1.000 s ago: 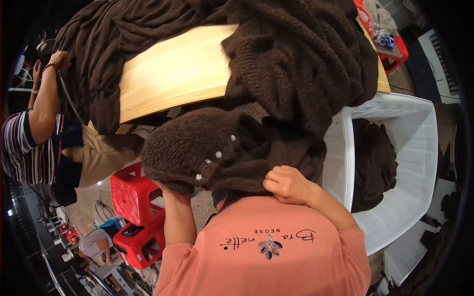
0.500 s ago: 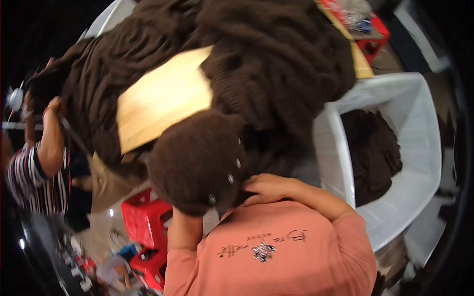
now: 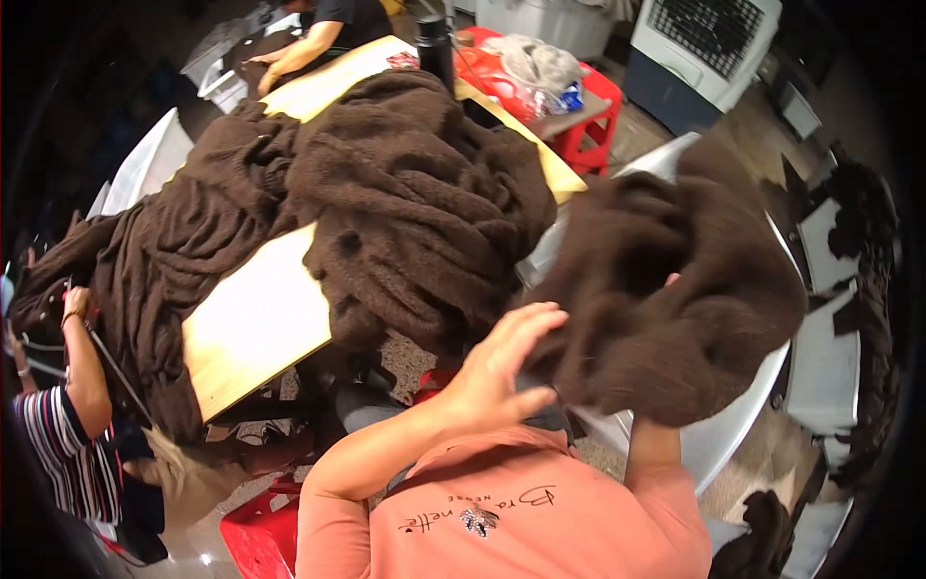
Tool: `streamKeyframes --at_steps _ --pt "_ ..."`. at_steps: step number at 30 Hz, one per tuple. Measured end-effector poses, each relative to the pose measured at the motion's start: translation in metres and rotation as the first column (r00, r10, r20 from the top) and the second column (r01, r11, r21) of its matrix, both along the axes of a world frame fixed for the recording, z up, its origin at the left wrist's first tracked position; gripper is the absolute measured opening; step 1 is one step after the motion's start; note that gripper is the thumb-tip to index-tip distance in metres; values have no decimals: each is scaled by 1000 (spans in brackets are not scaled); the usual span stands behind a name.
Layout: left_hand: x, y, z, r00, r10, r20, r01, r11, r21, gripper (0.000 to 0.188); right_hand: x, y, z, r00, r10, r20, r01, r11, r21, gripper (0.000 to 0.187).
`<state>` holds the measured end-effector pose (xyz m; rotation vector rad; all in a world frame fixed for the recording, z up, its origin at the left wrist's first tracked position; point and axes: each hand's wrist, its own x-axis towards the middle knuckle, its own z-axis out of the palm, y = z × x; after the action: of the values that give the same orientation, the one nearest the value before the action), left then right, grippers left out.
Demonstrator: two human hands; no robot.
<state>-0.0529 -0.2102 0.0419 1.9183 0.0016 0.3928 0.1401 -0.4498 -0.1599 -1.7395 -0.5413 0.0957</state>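
A bundled brown knit garment, blurred by motion, hangs over the white bin on my right. My right hand is pushed up inside its folds, bearing it; only a fingertip shows, and the forearm comes out below. Beside the garment's left edge, my left hand is open, its fingers stretched and the thumb apart. A large heap of brown knit fabric covers much of the pale wooden table ahead.
A person in a striped shirt handles fabric at the left. Another person in black works at the far end. Red stools stand at lower left; another red stool stands beyond the table. A grey-white air cooler is at the back right.
The brown garment has gone from in front of me, over my left arm, rightward to above the bin, now on my right arm. My left hand has come free. The view has shifted.
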Motion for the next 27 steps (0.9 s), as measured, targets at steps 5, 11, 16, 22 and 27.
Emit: streamKeyframes --at_steps 5,11,16,22,27 --pt "-5 81 -98 576 817 -17 -817 576 25 64 11 88 -1 955 -295 -29 295 942 157 57" --pt "-50 183 -144 -107 964 -244 -956 -33 291 52 -53 151 36 954 299 12 -299 954 -30 44" --pt "-57 168 -132 268 945 186 -953 288 -90 5 -85 185 75 848 517 118 -521 854 3 37" --pt "-62 71 -66 718 665 207 -685 728 34 6 -104 210 87 808 512 291 -495 858 -135 57" --pt "-73 78 -100 636 770 56 -771 637 -6 4 -78 250 94 708 279 649 -187 960 -208 73"
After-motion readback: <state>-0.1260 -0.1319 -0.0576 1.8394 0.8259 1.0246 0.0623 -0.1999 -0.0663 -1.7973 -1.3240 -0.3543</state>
